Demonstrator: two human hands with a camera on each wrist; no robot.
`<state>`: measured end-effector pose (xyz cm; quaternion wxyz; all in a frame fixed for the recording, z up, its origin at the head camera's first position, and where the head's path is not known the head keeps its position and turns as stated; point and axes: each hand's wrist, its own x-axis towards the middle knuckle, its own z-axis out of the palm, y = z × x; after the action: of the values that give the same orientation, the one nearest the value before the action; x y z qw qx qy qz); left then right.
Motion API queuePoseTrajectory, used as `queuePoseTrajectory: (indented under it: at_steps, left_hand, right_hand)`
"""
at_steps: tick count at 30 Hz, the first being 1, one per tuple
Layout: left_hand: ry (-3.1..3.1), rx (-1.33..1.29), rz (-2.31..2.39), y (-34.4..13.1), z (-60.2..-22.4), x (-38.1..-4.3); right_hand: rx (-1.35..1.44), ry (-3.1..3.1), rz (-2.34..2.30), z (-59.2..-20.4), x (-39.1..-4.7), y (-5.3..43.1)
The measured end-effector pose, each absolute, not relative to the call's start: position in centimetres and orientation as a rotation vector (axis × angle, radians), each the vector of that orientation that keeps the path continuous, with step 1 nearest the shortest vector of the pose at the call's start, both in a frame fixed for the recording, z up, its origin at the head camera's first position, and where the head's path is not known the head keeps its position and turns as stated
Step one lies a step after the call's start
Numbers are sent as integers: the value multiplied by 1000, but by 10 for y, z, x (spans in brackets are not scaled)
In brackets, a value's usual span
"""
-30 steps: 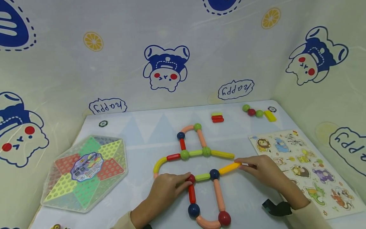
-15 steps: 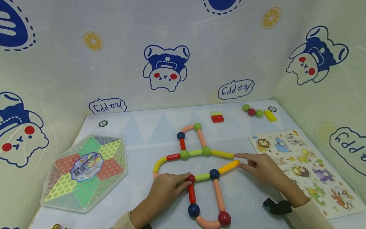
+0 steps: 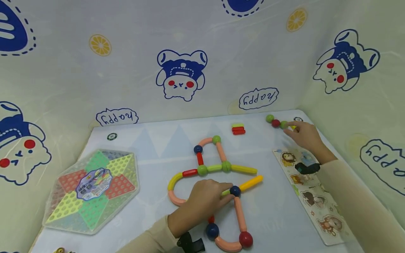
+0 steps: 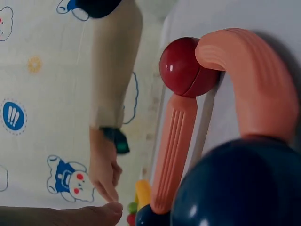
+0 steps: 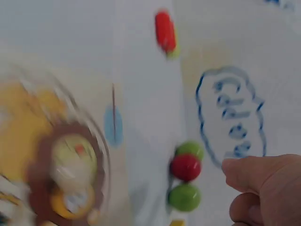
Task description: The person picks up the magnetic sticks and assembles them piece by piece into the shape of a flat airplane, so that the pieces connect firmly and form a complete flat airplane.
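A figure of joined building sticks and balls lies on the table. My left hand (image 3: 205,196) pinches a dark blue ball (image 3: 235,191) at the end of a light green stick, which the fingers partly cover. From that ball extend an orange-yellow stick (image 3: 251,183) and a pink stick (image 3: 240,214). Toward the back right corner reaches my right hand (image 3: 305,138), its thumb and index finger apart beside a loose green ball (image 3: 283,124). A red ball (image 3: 276,123) and another green ball (image 3: 269,118) lie next to it. The hand mostly hides a yellow piece (image 3: 293,127).
Left on the table lies a clear hexagonal case (image 3: 123,207) with coloured panels. An animal picture sheet (image 3: 299,189) lies under my right forearm. Short red sticks (image 3: 238,130) with a light green one rest at the back. A printed cloth (image 3: 126,80) rises behind.
My right hand has left the yellow stick ends and moved to the back right balls. My left hand has shifted right, from the red ball to the dark blue one.
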<state>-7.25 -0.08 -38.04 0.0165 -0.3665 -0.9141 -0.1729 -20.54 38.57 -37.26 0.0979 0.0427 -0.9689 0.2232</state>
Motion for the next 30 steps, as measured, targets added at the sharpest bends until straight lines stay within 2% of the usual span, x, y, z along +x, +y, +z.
queuePoseTrajectory:
  at_steps: [5,15,25,30]
  left_hand:
    - [-2851,-1155,-536,12,-388,-75]
    - [-2848,-1139,-588,13,-396,-79]
    - [-2821,-1072,-582,16,-397,-79]
    - [-2800,-1072,-583,16,-399,-78]
  right_hand:
    - [-59,-2973,634,-383,-238,405]
    - [-195,-3040,685,-387,-258,399]
    - [-237,-3014,615,-394,-253,406]
    - [-184,-2951,603,-384,-234,403]
